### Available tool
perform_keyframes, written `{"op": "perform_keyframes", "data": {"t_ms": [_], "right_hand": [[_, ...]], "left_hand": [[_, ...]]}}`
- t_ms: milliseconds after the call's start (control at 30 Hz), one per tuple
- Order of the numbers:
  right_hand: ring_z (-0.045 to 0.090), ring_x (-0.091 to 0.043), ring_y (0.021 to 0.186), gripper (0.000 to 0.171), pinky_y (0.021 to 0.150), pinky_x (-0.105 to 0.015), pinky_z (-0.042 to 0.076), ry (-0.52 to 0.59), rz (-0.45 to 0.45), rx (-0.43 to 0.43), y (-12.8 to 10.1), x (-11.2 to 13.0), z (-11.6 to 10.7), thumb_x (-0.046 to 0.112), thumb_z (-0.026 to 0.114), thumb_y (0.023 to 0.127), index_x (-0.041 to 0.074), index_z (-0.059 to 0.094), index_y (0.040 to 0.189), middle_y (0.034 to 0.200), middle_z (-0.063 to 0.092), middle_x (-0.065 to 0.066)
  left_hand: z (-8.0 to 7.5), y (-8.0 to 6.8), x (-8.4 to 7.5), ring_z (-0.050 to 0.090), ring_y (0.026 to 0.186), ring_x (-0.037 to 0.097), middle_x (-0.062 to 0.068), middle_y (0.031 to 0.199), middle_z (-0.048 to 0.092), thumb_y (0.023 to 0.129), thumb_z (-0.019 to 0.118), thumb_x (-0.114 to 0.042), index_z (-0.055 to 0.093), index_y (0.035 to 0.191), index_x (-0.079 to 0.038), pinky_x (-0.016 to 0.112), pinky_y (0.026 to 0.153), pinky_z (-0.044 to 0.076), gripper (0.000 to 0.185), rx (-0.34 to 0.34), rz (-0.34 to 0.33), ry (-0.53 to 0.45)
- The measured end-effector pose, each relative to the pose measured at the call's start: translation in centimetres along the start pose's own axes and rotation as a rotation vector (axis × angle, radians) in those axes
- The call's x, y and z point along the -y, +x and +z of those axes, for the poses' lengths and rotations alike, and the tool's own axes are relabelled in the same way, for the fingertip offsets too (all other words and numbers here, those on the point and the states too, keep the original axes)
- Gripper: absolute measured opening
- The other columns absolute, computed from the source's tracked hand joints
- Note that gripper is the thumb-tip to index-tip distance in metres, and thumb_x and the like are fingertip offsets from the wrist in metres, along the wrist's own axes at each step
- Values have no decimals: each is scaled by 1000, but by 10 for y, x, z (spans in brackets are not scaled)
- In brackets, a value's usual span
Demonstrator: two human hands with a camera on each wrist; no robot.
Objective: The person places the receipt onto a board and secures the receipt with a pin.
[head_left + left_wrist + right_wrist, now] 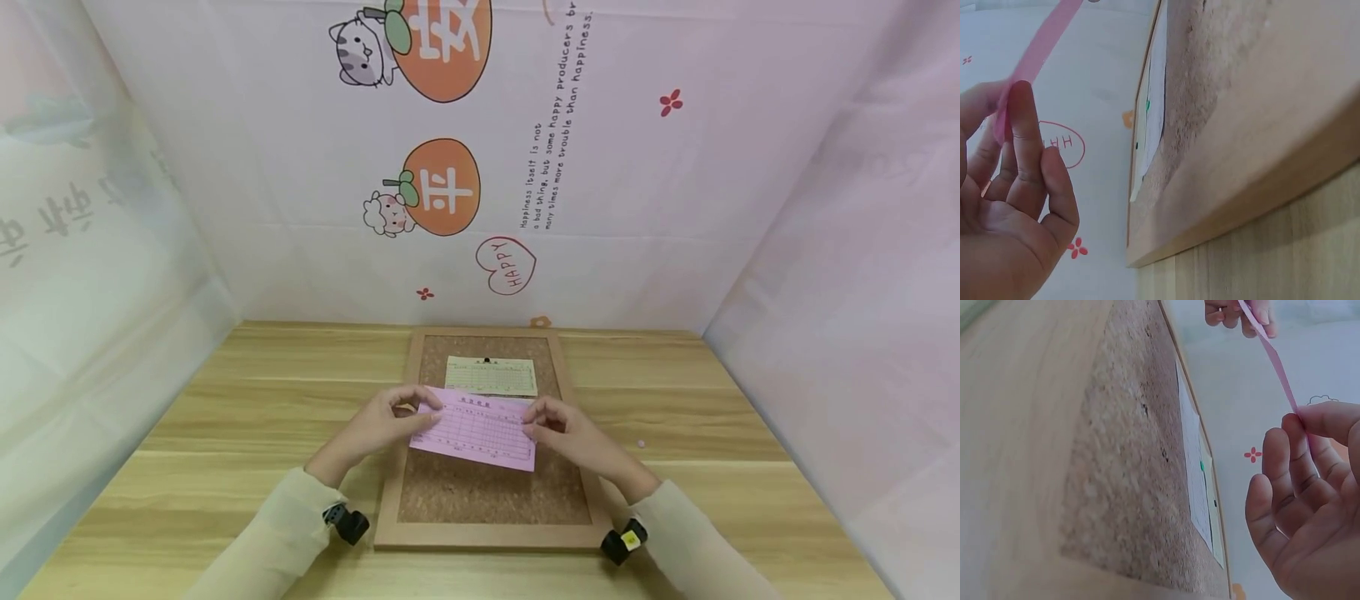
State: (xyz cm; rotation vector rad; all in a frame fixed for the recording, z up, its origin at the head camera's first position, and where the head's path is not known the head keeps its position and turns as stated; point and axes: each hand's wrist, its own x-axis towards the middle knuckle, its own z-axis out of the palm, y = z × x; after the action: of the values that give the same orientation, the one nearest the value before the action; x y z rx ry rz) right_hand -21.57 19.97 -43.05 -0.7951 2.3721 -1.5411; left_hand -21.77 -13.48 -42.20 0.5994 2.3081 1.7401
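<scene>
Head view: pink slip point(476, 430) spans both hands' grip (edges pinched).

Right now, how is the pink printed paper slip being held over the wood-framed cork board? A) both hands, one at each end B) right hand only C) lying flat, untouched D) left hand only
A: the left hand pinches the left end of the pink printed paper slip and the right hand pinches its right end, above the wood-framed cork board.

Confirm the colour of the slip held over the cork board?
Pink slip, printed with a grid; head view shows it best.
</scene>
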Motion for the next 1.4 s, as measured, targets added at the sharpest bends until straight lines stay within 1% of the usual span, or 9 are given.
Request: {"op": "perform_keyframes", "data": {"t_ms": [133,200,333,467,633,833,1100,1267,1400], "right_hand": [[53,-20,81,12,68,-25,46,-20,0,18,-4,-1,-3,13,62,100,3,61,107,90,59,-9],[52,-18,80,12,67,-24,45,-27,-1,30,-6,-1,-4,13,62,101,3,61,108,90,59,-9],[52,-16,79,11,66,-24,45,-44,-2,50,-10,-4,-6,13,61,101,4,61,108,88,60,-8],[54,-15,79,10,67,-24,46,-95,-2,59,-14,-6,-7,13,63,100,5,62,106,87,61,-5],[55,-15,78,8,67,-24,48,-135,-7,71,-19,-5,-7,12,63,99,5,62,103,87,61,-4],[53,-13,72,4,60,-23,46,-167,41,101,-23,-5,-5,12,63,99,8,63,101,85,58,-3],[52,-11,69,5,58,-23,44,-205,48,120,-26,-7,-2,7,64,98,12,64,101,82,58,-1],[53,-11,73,3,61,-23,45,-238,52,128,-25,-9,-1,10,66,97,10,64,100,83,60,1],[54,-11,73,5,61,-23,46,-264,62,143,-24,-11,0,6,66,96,11,65,98,82,60,2]], "left_hand": [[-1,1,4,63,84,22,6,98,65,94,72,-18,73,107,-12,33,73,54,14,7,48,132],[-2,1,5,62,84,21,4,96,66,94,72,-18,74,106,-13,31,72,53,13,20,64,174],[-1,0,7,62,83,20,1,91,66,93,73,-19,73,105,-14,30,73,53,13,76,101,217],[2,0,8,61,83,18,-1,89,65,92,74,-20,72,102,-16,30,76,53,11,132,121,250],[7,-2,6,61,84,16,-4,89,65,92,75,-22,70,98,-17,30,76,53,9,179,108,300],[14,-2,8,63,81,11,-9,86,67,93,74,-20,69,96,-18,28,73,54,6,217,109,373],[18,-3,12,60,70,9,-8,79,66,91,75,-14,72,93,-12,25,63,51,4,264,90,365],[19,-3,15,60,73,8,-10,80,65,92,75,-16,73,93,-13,25,67,51,4,278,90,397],[20,-3,17,59,76,7,-12,81,64,92,74,-18,72,94,-16,27,71,51,4,288,85,449]]}}
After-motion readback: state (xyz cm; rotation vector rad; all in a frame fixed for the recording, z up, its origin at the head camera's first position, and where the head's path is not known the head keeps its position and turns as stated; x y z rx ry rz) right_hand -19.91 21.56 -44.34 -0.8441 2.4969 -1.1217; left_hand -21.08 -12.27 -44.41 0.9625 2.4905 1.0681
